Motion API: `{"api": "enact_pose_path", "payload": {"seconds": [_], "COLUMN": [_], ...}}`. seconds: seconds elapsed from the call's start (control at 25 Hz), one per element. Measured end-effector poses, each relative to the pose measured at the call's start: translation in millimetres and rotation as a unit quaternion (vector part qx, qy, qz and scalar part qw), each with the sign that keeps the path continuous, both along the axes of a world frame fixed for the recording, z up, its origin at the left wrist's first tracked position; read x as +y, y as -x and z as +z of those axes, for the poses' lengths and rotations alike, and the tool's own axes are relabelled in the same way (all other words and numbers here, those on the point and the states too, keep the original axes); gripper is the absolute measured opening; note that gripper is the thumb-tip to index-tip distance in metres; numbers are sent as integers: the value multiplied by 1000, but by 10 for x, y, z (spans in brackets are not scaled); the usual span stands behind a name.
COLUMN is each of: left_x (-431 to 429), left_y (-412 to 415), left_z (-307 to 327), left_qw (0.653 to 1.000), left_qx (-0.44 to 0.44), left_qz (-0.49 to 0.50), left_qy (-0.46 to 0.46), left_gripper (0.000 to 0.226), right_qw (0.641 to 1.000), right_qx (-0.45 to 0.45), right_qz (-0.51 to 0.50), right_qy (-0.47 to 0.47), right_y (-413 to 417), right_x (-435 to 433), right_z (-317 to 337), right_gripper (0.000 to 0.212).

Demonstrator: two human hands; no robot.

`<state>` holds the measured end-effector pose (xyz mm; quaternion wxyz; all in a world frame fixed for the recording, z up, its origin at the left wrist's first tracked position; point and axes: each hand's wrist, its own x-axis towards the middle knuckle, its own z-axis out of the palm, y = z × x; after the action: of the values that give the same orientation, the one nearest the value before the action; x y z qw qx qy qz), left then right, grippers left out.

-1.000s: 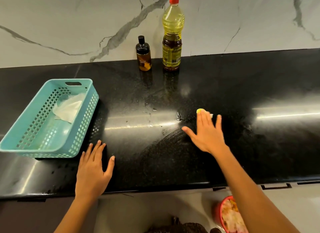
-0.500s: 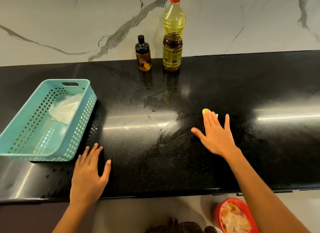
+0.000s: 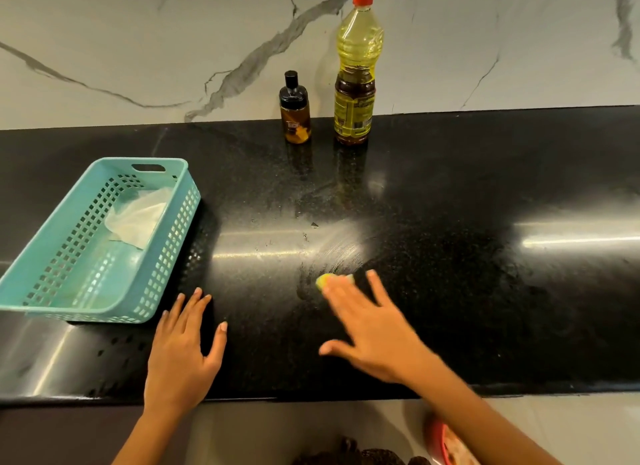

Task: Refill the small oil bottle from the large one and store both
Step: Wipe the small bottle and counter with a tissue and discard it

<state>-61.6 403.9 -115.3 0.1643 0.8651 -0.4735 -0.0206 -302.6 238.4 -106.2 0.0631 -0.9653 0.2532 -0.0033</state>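
Head view. The small bottle stands upright at the back of the black tabletop, close to the marble wall. It is amber-brown with a black cap and narrow black neck, and carries a label with a yellow patch low on its front. The cap is on.

The large bottle stands upright just beside it on the right, not touching. It is clear plastic with a red cap, also on. Pale yellow oil shows in the upper body; a yellow label wraps the lower body, with a dark band above it. The label print is too small to read.

The left hand lies flat on the tabletop near the front edge, fingers straight and slightly spread, grasping nothing.

The right hand is blurred. Its fingers are extended and pressed down on a small yellow-green pad, of which only the far end shows beyond the fingertips. It is not curled around it. Pale wipe streaks mark the glossy surface just beyond the pad. Both hands are well apart from the bottles.

A teal perforated basket sits at the left, near the left hand, holding a crumpled white tissue.

Below the front edge, part of a red bowl is visible.
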Motion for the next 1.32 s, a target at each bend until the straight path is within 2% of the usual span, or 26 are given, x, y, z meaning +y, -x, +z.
{"api": "enact_pose_path", "payload": {"seconds": [0.08,0.16,0.24,0.32,0.44,0.56,0.64,0.8,0.88,0.96,1.04,1.16,1.32], "left_x": [-2,-2,-1,2,-9,-7,-8,-6,4,-2,2,1,-8], "left_y": [9,8,7,8,12,4,7,3,12,16,17,2,-1], "left_z": [4,9,11,13,16,10,20,25,32,39,34,25,22], "left_qw": [1000,1000,1000,1000,1000,1000,1000,1000,1000,1000,1000,1000,1000], "left_qx": [-1,-2,-2,-2,-1,-3,2,8,7,9,10,9,3], "left_qz": [0,1,3,3,2,4,4,7,9,10,10,11,10], "left_qy": [3,4,5,7,5,8,9,2,3,3,2,4,4], "left_gripper": [70,70,69,68,66,64,63,62,62,61,61,60,60], "right_qw": [994,973,959,969,994,997,997,993,976,965,973,995,992], "right_qx": [22,58,68,61,35,36,13,10,38,37,19,21,22], "right_qz": [-110,-223,-271,-239,-104,56,77,-118,-214,-257,-224,-95,126], "right_qy": [16,-11,-33,-31,-25,-32,-14,24,-8,-46,-44,-24,-6], "right_y": [257,295,19,-415,-869,-803,-539,-220,-292,-574,-963,-1372,-1060], "right_x": [-464,-997,-1305,-1230,-644,-24,-14,-917,-1423,-1665,-1599,-1055,-215], "right_z": [2,58,80,53,7,-2,-10,-36,-11,-10,-24,-61,-22], "right_gripper": [101,100,97,95,96,92,91,97,96,90,83,77,76]}}
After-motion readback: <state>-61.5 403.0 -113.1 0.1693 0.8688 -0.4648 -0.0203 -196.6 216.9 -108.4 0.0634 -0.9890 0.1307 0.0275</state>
